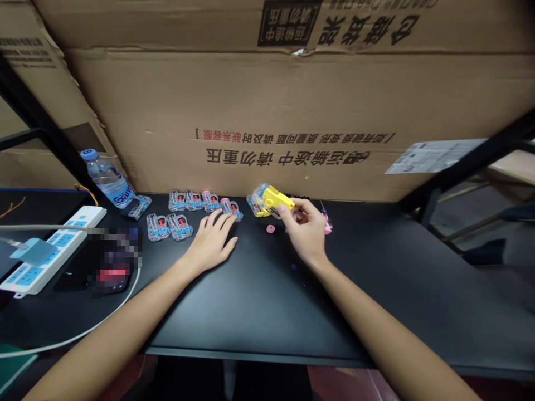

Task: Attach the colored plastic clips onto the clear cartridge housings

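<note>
My right hand (307, 228) grips a yellow plastic toy (276, 199) with a clear, blue-tinted end, thumb on its near side. Just behind it lies another yellow and clear piece (256, 206), partly hidden. My left hand (213, 243) rests palm down with its fingers spread. Its fingertips reach a small clear plastic toy with a pink top and red and blue parts (232, 208). Several similar clear toys (179, 226) lie left of that hand. On the table between my hands is a small pink ring (271, 229). A pink piece (328, 227) shows behind my right hand.
Large cardboard sheets (251, 100) stand along the back of the black table (259, 312). At left are a water bottle (109, 179), a white power strip (54, 250) and a white cable (121, 303). Black metal bars (455, 161) rise at the right.
</note>
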A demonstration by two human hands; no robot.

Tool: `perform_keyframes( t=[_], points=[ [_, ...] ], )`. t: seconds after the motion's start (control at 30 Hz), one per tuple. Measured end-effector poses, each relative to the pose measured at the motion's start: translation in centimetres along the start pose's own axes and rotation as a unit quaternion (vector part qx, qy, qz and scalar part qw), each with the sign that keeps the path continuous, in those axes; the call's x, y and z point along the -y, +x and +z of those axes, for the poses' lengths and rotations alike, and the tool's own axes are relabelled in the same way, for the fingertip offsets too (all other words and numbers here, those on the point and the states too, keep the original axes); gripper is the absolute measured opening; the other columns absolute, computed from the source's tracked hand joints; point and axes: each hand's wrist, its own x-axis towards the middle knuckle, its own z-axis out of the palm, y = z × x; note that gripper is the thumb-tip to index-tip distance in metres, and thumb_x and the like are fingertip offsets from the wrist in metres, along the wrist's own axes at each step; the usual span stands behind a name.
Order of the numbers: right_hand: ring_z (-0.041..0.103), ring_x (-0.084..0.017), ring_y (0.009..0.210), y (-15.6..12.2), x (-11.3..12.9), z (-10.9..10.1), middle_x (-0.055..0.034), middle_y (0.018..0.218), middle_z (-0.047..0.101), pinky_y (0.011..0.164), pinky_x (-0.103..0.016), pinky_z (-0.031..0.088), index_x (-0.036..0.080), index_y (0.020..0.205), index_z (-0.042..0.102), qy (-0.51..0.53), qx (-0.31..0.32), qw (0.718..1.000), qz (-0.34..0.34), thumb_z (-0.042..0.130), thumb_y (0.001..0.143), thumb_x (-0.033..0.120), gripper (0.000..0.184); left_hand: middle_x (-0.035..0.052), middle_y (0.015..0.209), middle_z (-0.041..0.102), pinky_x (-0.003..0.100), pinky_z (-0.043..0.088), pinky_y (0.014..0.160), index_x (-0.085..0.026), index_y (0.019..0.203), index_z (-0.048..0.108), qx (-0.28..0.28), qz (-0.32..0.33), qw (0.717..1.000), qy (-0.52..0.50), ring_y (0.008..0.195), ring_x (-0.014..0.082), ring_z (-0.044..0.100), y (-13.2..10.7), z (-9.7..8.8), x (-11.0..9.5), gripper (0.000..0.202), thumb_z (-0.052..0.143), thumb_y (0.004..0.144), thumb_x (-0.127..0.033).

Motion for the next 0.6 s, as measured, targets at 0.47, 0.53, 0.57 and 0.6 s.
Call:
perform_keyframes(
  t=[0.47,0.53,0.57,0.6],
  points=[
    [0.072,-0.024,0.082,-0.4,-2.9,1.5,-0.0113,0.098,0.075,0.072,-0.036,0.059,0.018,0.125,0.074,-0.310,0.210,0.886,-0.275,0.059,0.108,0.033,0.027,0.0022,0.091,0.073,0.039,0.045,0.090,-0.021,0.102,0.073,0.031,0.065,0.996,-0.051,0.088,0.0213,0.065,-0.5,-1.8,-0.5,0.019,0.056,0.107,-0.028],
    [0.074,-0.030,0.096,-0.2,-3.0,1.7,-0.0151,0.106,0.075,0.082,-0.041,0.061,0.017,0.121,0.075,-0.345,0.223,0.861,-0.300,0.061,0.107,0.034,0.026,0.0022,0.092,0.074,0.040,0.045,0.094,-0.021,0.103,0.073,0.030,0.070,0.996,-0.055,0.087,0.0207,0.066,-0.5,-1.7,-0.5,0.019,0.056,0.108,-0.028],
    [0.074,-0.031,0.100,-0.2,-2.9,1.8,-0.0162,0.109,0.075,0.087,-0.044,0.061,0.017,0.119,0.076,-0.356,0.230,0.852,-0.308,0.062,0.107,0.035,0.026,0.0024,0.092,0.074,0.040,0.046,0.095,-0.021,0.103,0.073,0.029,0.070,0.996,-0.055,0.088,0.0211,0.066,-0.5,-1.7,-0.5,0.019,0.056,0.108,-0.028],
    [0.073,-0.032,0.103,-0.2,-2.8,1.8,-0.0167,0.112,0.075,0.090,-0.046,0.061,0.017,0.118,0.076,-0.363,0.237,0.845,-0.313,0.063,0.106,0.035,0.025,0.0029,0.092,0.074,0.040,0.046,0.095,-0.021,0.103,0.073,0.028,0.070,0.996,-0.054,0.091,0.0220,0.067,-0.6,-1.7,-0.5,0.019,0.056,0.107,-0.028]
  ],
)
